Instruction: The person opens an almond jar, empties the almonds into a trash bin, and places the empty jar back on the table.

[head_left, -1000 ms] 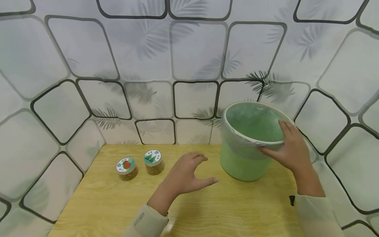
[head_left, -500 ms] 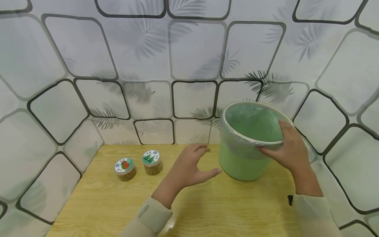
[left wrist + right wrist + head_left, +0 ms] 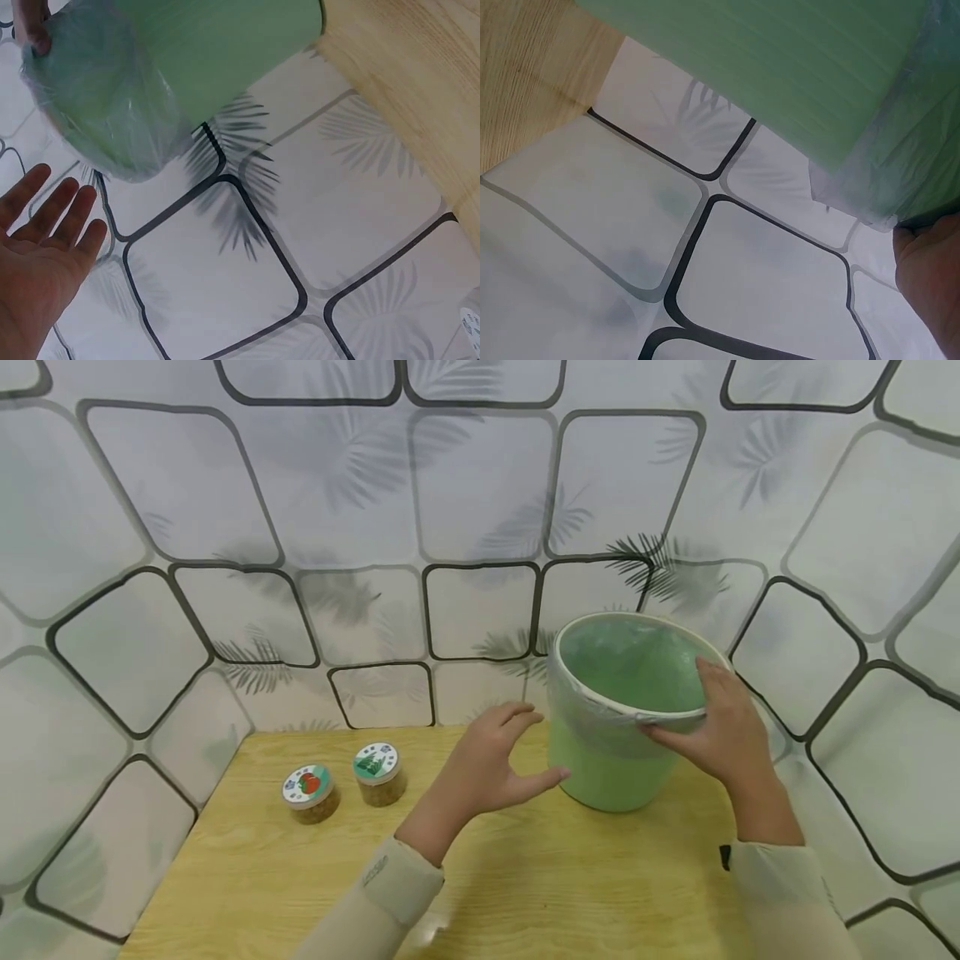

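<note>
A light green trash bin (image 3: 611, 768) with a pale rim stands upright on the wooden table. A clear plastic bag (image 3: 112, 105) lines it, and the bag's edge is folded over the rim. My right hand (image 3: 731, 731) grips the bin's rim at the right, with the thumb at the front and the fingers over the edge. To the left of the bin is my left hand (image 3: 491, 764), its fingers spread from the thumb and holding nothing. In the left wrist view its fingers (image 3: 71, 214) are apart from the bag.
Two small lidded jars with brown contents stand at the table's left: one jar (image 3: 311, 793) has a tomato picture, the other jar (image 3: 378, 774) a green one. Patterned wall covering (image 3: 480, 610) rises behind the table (image 3: 585, 893) and at both sides.
My left hand has moved up and right, closer to the bin. The right hand keeps its place on the rim. The whole head view has shifted slightly.
</note>
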Tool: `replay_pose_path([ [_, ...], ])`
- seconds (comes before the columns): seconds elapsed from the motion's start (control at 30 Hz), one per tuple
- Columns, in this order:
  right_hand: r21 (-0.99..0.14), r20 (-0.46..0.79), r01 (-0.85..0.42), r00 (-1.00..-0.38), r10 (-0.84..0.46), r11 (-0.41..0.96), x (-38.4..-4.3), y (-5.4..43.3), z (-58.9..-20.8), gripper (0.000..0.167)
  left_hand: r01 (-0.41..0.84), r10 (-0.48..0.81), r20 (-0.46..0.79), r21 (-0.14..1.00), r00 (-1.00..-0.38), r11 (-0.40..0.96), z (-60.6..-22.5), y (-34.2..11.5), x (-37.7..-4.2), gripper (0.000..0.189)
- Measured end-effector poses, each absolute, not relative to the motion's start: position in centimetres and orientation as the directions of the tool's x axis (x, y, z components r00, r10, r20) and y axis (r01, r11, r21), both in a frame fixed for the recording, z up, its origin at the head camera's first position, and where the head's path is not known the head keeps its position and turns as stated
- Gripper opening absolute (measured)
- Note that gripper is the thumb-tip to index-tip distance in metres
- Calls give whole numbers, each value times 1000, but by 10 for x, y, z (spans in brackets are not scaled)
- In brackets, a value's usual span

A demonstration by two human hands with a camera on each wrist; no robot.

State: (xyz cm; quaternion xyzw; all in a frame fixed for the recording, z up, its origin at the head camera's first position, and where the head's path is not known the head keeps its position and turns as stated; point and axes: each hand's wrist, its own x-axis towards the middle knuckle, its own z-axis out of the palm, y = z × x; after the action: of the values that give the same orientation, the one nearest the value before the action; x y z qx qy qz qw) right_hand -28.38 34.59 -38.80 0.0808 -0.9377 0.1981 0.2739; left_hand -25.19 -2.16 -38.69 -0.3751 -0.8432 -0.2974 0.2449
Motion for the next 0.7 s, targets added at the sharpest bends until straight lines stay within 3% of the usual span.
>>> replay_pose_path([
  [0.37, -308, 560, -258, -827, -45, 916, -278, 348, -392, 133, 784, 501, 613, 378, -611, 493, -386, 2, -263, 81],
  [0.7, -301, 571, -275, -819, -58, 913, -285, 344, -387, 132, 797, 491, 648, 338, -583, 500, -373, 16, -281, 100],
])
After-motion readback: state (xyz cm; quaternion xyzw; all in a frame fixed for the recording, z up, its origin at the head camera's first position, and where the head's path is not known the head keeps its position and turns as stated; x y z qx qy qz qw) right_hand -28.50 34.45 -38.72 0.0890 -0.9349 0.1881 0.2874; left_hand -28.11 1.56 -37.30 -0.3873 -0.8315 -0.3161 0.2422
